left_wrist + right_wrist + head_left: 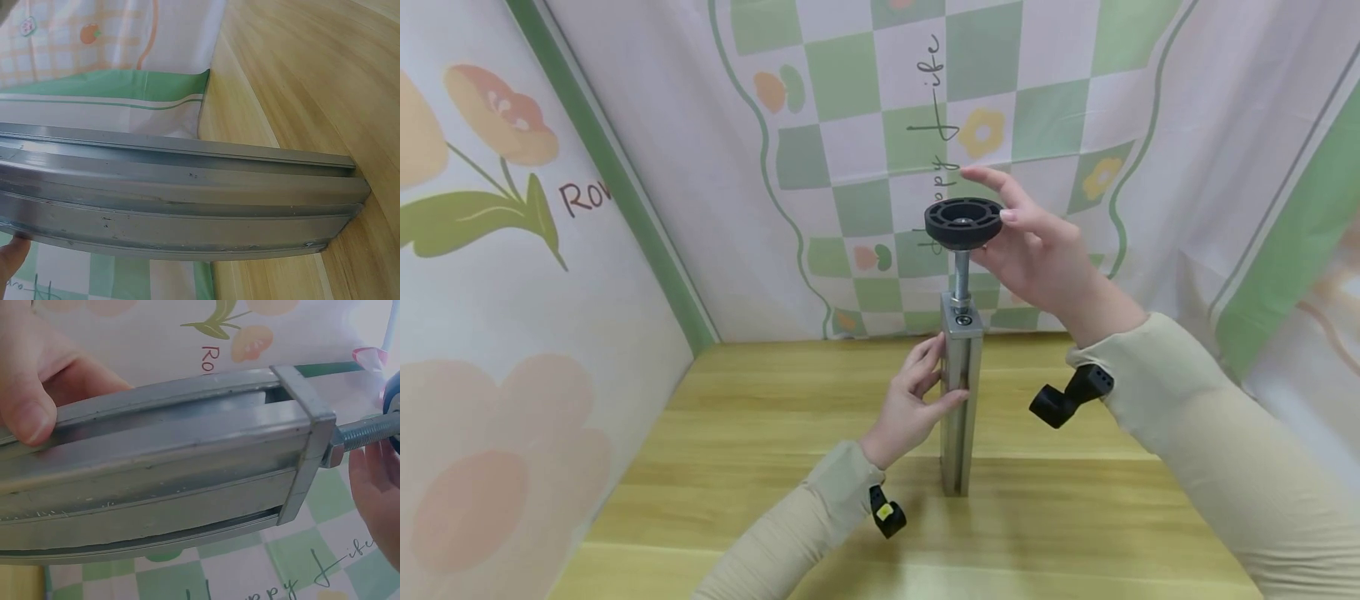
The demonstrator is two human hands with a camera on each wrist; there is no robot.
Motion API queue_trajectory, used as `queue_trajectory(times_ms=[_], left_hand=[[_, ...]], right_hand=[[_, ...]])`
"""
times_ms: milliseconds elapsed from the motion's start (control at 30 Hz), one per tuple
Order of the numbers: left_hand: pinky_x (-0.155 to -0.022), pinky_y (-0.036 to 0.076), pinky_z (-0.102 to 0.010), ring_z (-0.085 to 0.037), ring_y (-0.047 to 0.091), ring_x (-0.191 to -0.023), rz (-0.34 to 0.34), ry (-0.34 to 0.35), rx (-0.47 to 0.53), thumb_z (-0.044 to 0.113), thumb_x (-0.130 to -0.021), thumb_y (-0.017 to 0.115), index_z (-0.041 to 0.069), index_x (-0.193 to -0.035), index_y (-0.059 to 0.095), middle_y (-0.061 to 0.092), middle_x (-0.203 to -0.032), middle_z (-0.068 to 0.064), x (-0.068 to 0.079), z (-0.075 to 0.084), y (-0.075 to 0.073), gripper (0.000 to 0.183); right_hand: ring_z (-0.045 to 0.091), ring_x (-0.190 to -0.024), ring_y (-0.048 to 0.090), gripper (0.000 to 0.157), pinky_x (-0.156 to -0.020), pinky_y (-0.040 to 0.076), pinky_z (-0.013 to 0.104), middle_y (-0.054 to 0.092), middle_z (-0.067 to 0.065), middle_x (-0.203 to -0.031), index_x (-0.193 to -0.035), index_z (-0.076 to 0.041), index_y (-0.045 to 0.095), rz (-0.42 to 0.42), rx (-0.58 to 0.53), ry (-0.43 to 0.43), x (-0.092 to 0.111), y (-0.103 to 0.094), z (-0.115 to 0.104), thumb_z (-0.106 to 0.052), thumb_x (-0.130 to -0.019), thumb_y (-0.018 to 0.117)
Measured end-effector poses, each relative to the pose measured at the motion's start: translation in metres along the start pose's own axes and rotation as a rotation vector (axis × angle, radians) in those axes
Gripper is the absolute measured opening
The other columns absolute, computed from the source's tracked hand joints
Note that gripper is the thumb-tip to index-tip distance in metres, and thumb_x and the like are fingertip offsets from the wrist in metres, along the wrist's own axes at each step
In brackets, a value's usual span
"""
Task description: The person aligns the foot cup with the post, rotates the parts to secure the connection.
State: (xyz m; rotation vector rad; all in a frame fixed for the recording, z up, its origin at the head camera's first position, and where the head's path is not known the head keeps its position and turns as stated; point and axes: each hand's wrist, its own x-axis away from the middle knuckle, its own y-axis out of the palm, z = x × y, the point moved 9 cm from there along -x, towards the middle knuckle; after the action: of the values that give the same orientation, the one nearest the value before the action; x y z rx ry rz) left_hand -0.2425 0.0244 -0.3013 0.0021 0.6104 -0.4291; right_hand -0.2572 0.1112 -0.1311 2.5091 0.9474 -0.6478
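Note:
An aluminium profile (pixel 958 417) stands upright on the wooden table, its grooved sides showing in both wrist views. A metal end plate (pixel 306 419) caps its top. From this plate rises a threaded bolt (pixel 962 275) with a nut (pixel 334 450) at its base. The bolt carries a round black levelling foot (pixel 964 223). My left hand (pixel 910 408) grips the upper part of the profile, thumb on the near side. My right hand (pixel 1037 242) is at the foot's right side, thumb touching the rim, index finger extended beyond it. Its other fingers are partly hidden behind the foot.
The wooden table (pixel 760 417) stretches around the profile. A printed curtain (pixel 842 125) hangs behind it, and another printed cloth (pixel 512 333) closes the left side. Black camera mounts (pixel 1071 396) sit on both wrists.

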Motion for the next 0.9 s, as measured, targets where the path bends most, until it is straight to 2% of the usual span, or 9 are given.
queue_trajectory(times_ms=[200, 367, 533, 667, 800, 900], left_hand=[[-0.102, 0.044, -0.04, -0.034, 0.038, -0.131, 0.003, 0.003, -0.002, -0.01, -0.085, 0.062, -0.007, -0.143, 0.028, 0.028, -0.148, -0.023, 0.0, 0.0, 0.0, 0.068], [-0.103, 0.044, -0.04, -0.035, 0.039, -0.13, 0.002, 0.002, -0.008, -0.01, -0.085, 0.062, -0.008, -0.143, 0.028, 0.028, -0.148, -0.023, 0.0, 0.001, 0.0, 0.068], [-0.103, 0.044, -0.04, -0.035, 0.04, -0.13, 0.001, 0.004, -0.005, -0.011, -0.084, 0.062, -0.008, -0.143, 0.028, 0.028, -0.148, -0.023, 0.0, 0.0, 0.001, 0.067], [-0.102, 0.045, -0.041, -0.036, 0.039, -0.13, 0.002, 0.015, -0.006, -0.012, -0.084, 0.062, -0.008, -0.142, 0.027, 0.028, -0.147, -0.024, 0.0, 0.001, 0.001, 0.068], [-0.101, 0.045, -0.045, -0.038, 0.038, -0.131, 0.005, 0.031, -0.006, -0.014, -0.083, 0.062, -0.009, -0.142, 0.026, 0.028, -0.146, -0.026, 0.0, 0.002, 0.001, 0.069], [-0.102, 0.045, -0.044, -0.038, 0.037, -0.132, 0.004, 0.029, -0.006, -0.013, -0.083, 0.061, -0.009, -0.142, 0.027, 0.028, -0.146, -0.025, 0.0, 0.002, 0.001, 0.069]], right_hand=[[0.023, -0.112, 0.052, 0.047, -0.1, 0.041, 0.027, 0.038, 0.021, -0.13, -0.137, -0.016, 0.032, -0.025, -0.02, 0.014, 0.001, 0.002, 0.002, -0.012, -0.091, 0.033], [0.022, -0.113, 0.052, 0.045, -0.098, 0.043, 0.026, 0.044, 0.019, -0.127, -0.135, -0.014, 0.034, -0.015, -0.019, -0.021, 0.001, 0.001, -0.001, -0.009, -0.091, 0.038], [0.023, -0.116, 0.051, 0.044, -0.097, 0.045, 0.027, 0.046, 0.02, -0.126, -0.133, -0.012, 0.036, 0.027, 0.007, -0.045, 0.002, -0.002, -0.003, -0.008, -0.09, 0.046], [0.024, -0.115, 0.054, 0.044, -0.099, 0.046, 0.026, 0.05, 0.021, -0.122, -0.132, -0.01, 0.037, 0.065, 0.023, -0.057, 0.004, -0.004, -0.004, -0.003, -0.089, 0.048], [0.021, -0.11, 0.058, 0.043, -0.098, 0.047, 0.025, 0.057, 0.017, -0.115, -0.129, -0.011, 0.041, 0.111, 0.071, -0.07, 0.005, -0.006, -0.006, 0.0, -0.089, 0.051], [0.019, -0.106, 0.059, 0.042, -0.097, 0.048, 0.024, 0.059, 0.012, -0.111, -0.127, -0.014, 0.043, 0.146, 0.109, -0.073, 0.006, -0.007, -0.008, 0.002, -0.088, 0.05]])
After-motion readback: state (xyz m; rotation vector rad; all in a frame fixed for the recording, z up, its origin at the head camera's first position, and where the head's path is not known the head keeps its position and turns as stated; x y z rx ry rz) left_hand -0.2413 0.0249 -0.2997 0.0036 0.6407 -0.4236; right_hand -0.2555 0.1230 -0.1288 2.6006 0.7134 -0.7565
